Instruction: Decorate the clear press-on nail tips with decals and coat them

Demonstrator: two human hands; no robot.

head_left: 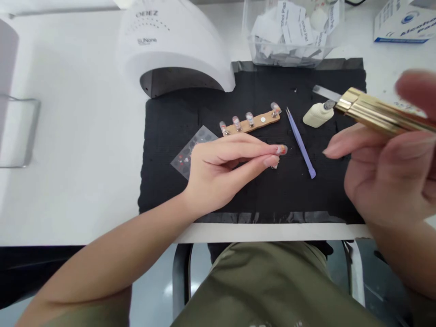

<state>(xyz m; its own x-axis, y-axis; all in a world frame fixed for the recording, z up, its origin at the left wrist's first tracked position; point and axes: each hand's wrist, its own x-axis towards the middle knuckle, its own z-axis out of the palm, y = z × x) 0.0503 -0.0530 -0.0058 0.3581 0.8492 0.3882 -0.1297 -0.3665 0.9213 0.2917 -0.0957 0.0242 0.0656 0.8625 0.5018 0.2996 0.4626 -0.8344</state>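
Over the black mat, my left hand (pixel 221 168) pinches a decorated false nail (pixel 281 150) between thumb and fingertips. A small pale piece shows under the thumb; what it is I cannot tell. My right hand (pixel 384 168), raised at the right and partly blurred, is closed around a gold-handled brush (pixel 374 111) with a flat, pale tip pointing left. Below that tip lies a cream bottle (pixel 317 115) with its neck toward the brush. Behind my left hand, a brown strip (pixel 260 120) carries several decorated false nails. A clear sticker sheet (pixel 182 159) is partly hidden by that hand.
Lilac tweezers (pixel 301 143) lie on the black mat (pixel 259 195) between my hands. A white nail lamp (pixel 177 36) stands at the back left. Behind the mat are a clear bin (pixel 289 54) of alcohol pads and an alcohol pad box (pixel 403 25).
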